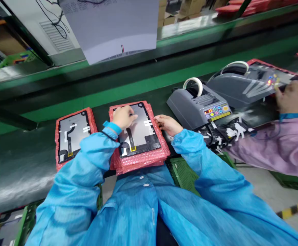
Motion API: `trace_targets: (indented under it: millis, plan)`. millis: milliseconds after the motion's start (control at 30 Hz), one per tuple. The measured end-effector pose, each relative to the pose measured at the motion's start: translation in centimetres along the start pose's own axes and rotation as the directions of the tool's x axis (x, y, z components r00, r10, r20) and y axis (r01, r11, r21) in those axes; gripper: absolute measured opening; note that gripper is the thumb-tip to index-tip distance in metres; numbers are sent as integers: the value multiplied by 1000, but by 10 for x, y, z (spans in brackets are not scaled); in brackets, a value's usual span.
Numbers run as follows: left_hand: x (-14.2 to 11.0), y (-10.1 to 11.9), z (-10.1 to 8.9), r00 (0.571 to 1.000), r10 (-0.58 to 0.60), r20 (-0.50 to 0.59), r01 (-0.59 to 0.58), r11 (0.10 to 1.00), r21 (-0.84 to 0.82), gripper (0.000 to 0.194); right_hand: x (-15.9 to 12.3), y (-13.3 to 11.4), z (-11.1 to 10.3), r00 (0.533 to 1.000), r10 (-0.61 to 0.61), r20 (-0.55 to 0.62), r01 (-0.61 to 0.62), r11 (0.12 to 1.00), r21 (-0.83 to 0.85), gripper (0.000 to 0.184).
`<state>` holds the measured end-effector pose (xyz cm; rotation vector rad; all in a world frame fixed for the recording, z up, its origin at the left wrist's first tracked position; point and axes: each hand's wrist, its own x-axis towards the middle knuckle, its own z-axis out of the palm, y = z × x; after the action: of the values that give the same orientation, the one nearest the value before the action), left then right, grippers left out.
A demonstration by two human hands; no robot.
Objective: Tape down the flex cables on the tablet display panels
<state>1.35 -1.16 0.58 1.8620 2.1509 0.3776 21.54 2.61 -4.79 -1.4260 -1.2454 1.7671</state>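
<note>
A flat display panel (139, 136), silver and black with a dark ribbon cable (130, 136) and white tape strips, lies on a stack of pink bubble wrap (141, 163). My left hand (124, 117) is over the panel's upper left part, at the top of the ribbon cable, with its fingers curled in; anything between them is hidden. At the stack's right edge is my right hand (170, 125), its thumb and fingers drawn together; I cannot make out what they hold. A similar panel (77, 131) lies on pink bubble wrap to the left.
A grey tape dispenser (199, 102) with a lit display stands to the right, a second dispenser (243, 85) behind it. Far right, a co-worker's hand (294, 94) reaches in. A white printed sheet (118, 30) hangs above. Green crates (183, 172) sit below the table edge.
</note>
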Motion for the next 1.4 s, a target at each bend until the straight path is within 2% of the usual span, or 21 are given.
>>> trace_targets:
  millis: [100, 133, 200, 267, 367, 433, 467, 500, 533, 600, 667, 733, 800, 900, 1000, 1067, 1133, 1200, 1267, 1333, 1400]
  plan:
    - [-27, -38, -22, 970, -195, -144, 190, 980, -53, 23, -1, -4, 0, 983, -177, -39, 164, 959, -231, 10]
    - [-38, -48, -25, 955, -261, -143, 256, 965, -50, 25, 0, -6, 1, 974, -221, -48, 194, 925, -327, 11]
    - [-59, -61, -21, 943, -325, -75, 321, 945, -60, 25, 3, -9, 5, 961, -271, -51, 209, 836, -507, 11]
    - [-74, -66, -8, 951, -310, -19, 306, 945, -117, 23, 6, -10, 9, 957, -289, -34, 206, 753, -625, 12]
    - [-82, -65, 16, 953, -292, -86, 263, 933, -247, 20, 8, -10, 14, 915, -402, -36, 270, 676, -686, 13]
    - [-83, -65, 26, 939, -308, -151, 246, 912, -328, 18, 5, -9, 18, 853, -514, -95, 338, 680, -650, 11]
    - [-82, -65, 29, 933, -316, -174, 238, 901, -362, 18, 3, -9, 20, 842, -524, -126, 361, 723, -589, 11]
    - [-82, -65, 31, 928, -321, -191, 228, 892, -390, 18, -1, -9, 22, 864, -486, -134, 366, 788, -494, 14]
    - [-82, -65, 32, 924, -324, -203, 219, 884, -412, 18, -5, -9, 24, 907, -407, -106, 342, 861, -377, 19]
    - [-84, -64, 32, 919, -334, -212, 211, 868, -450, 20, -12, -12, 30, 970, -244, 20, 244, 956, -162, 27]
    - [-89, -65, 30, 919, -335, -208, 200, 851, -486, 21, -17, -17, 37, 974, -202, 107, 208, 977, -51, 28]
    - [-96, -71, 25, 919, -328, -219, 176, 839, -515, 21, -18, -25, 49, 955, -267, 127, 271, 962, -15, 25]
    - [-104, -85, 17, 904, -341, -257, 163, 832, -530, 20, -13, -35, 70, 932, -314, 182, 321, 947, -9, 21]
    - [-118, -123, -1, 848, -430, -311, 221, 819, -530, 17, 0, -49, 123, 923, -263, 282, 282, 959, -30, 12]
    - [-132, -170, -21, 759, -539, -366, 331, 802, -497, 16, 14, -58, 189, 921, -180, 345, 219, 973, -77, 14]
    - [-139, -200, -31, 697, -592, -404, 405, 791, -458, 15, 21, -59, 229, 917, -170, 361, 220, 970, -104, 16]
    - [-143, -224, -37, 660, -632, -405, 491, 772, -405, 13, 27, -56, 258, 921, -165, 354, 245, 950, -194, 17]
    - [-144, -243, -37, 647, -669, -365, 569, 743, -354, 12, 32, -50, 276, 931, -101, 351, 245, 886, -394, 13]
    - [-144, -254, -33, 648, -693, -316, 612, 721, -326, 11, 35, -44, 283, 938, 0, 346, 213, 789, -576, 6]
    - [-143, -259, -28, 654, -698, -291, 621, 716, -319, 10, 34, -42, 283, 934, 82, 348, 178, 737, -652, 15]
    - [-143, -261, -25, 665, -693, -279, 621, 720, -309, 11, 28, -46, 274, 926, 135, 352, 149, 726, -671, 20]
